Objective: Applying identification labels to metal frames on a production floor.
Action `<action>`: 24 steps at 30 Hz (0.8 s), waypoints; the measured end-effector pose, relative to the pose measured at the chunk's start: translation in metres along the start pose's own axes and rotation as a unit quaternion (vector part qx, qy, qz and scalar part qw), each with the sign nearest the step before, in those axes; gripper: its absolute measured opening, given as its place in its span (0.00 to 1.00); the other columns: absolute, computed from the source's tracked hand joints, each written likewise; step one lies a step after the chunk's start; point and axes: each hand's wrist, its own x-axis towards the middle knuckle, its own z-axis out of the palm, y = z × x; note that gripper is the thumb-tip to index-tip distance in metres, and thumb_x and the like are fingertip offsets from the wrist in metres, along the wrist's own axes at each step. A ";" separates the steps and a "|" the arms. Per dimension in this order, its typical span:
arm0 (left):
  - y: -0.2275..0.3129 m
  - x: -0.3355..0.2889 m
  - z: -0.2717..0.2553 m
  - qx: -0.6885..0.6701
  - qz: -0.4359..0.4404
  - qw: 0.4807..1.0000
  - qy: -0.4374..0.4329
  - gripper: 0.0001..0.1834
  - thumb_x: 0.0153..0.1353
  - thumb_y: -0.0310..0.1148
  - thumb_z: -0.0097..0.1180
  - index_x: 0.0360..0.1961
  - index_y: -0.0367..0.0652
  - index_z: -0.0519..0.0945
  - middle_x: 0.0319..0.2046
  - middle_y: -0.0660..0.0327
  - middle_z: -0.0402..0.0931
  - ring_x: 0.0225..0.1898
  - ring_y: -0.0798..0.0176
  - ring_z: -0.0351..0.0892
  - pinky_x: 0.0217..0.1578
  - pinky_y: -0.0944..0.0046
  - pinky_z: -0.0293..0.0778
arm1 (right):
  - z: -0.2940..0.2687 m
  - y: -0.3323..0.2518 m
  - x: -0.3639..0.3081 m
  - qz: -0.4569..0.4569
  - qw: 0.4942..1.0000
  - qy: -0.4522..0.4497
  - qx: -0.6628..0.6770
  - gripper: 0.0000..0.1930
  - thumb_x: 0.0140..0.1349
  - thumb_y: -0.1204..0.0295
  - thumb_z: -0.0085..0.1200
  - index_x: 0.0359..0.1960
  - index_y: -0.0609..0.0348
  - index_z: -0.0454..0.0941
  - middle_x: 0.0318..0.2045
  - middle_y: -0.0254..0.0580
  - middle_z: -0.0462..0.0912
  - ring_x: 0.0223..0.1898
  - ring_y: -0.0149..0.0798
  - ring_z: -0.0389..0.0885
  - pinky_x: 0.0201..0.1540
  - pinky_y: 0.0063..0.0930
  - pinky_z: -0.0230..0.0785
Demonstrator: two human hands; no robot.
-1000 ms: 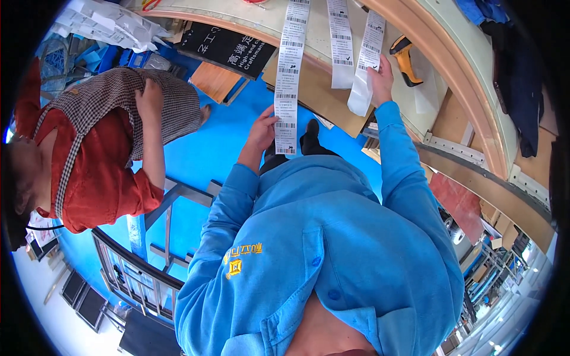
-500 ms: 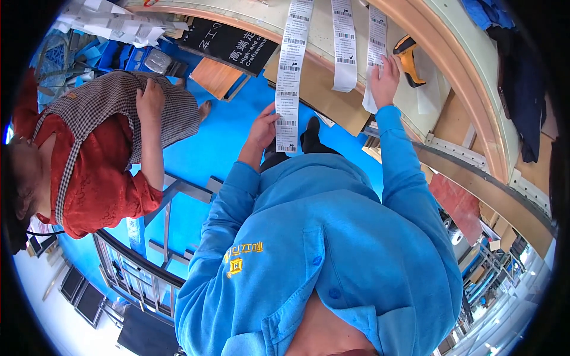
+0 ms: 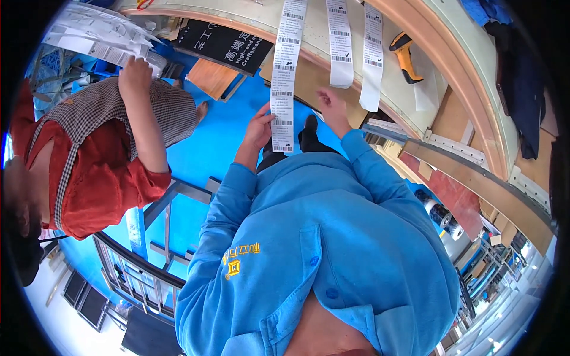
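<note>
My left hand (image 3: 259, 127) grips the edge of a long white barcode label strip (image 3: 284, 89), thumb over its front. The strip hangs off the table edge, its lower end reaching below my hand. Holding nothing, my right hand (image 3: 333, 110) is in the air to the right, its fingers loosely bent and apart. Just beyond it a shorter label strip (image 3: 341, 50) droops over the table edge. Another label strip (image 3: 371, 56) with a pen tick near its lower end hangs to the right. Beside that lies a yellow-and-black gun-shaped device (image 3: 406, 57), apparently a barcode scanner.
The pale table (image 3: 392, 18) has a curved wooden rim (image 3: 457, 65). At left a co-worker in a checked apron (image 3: 101, 107) reaches toward white papers (image 3: 101, 38). A black sign (image 3: 222, 43) and a wooden board (image 3: 214, 78) stand near the blue floor (image 3: 178, 148). Dark cloth hangs at right.
My right hand has let go of the rightmost label strip and moved left and nearer to me. My left hand keeps its strip. The co-worker's arm has reached farther toward the papers.
</note>
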 end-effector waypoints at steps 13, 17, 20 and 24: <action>-0.004 -0.005 -0.004 0.002 0.012 0.999 -0.035 0.26 0.57 0.19 0.41 0.59 0.38 0.63 0.53 0.50 0.68 0.51 0.53 0.72 0.51 0.59 0.68 | 0.030 -0.012 -0.018 0.087 0.967 -0.145 0.190 0.16 0.60 0.68 0.49 0.46 0.64 0.71 0.40 0.42 0.77 0.38 0.34 0.75 0.41 0.22 0.67; -0.003 -0.008 -0.003 -0.010 0.013 0.998 -0.056 0.25 0.57 0.19 0.40 0.59 0.38 0.62 0.52 0.47 0.68 0.51 0.52 0.71 0.52 0.57 0.67 | 0.030 -0.031 -0.023 0.090 0.946 -0.192 0.244 0.17 0.60 0.69 0.49 0.49 0.63 0.69 0.40 0.41 0.76 0.37 0.32 0.73 0.39 0.22 0.66; -0.001 -0.012 0.000 0.007 0.020 0.999 -0.033 0.25 0.58 0.20 0.41 0.59 0.38 0.62 0.53 0.48 0.68 0.51 0.52 0.71 0.52 0.57 0.67 | 0.032 -0.021 -0.019 0.161 0.948 -0.068 0.266 0.15 0.59 0.71 0.48 0.47 0.62 0.69 0.37 0.42 0.76 0.36 0.32 0.74 0.36 0.22 0.66; 0.000 -0.010 -0.001 0.014 0.018 1.000 -0.019 0.24 0.59 0.21 0.41 0.59 0.38 0.62 0.53 0.49 0.68 0.52 0.52 0.71 0.52 0.56 0.67 | 0.026 -0.004 -0.010 0.185 0.940 0.013 0.286 0.15 0.57 0.73 0.48 0.47 0.61 0.68 0.34 0.41 0.75 0.34 0.32 0.73 0.34 0.22 0.66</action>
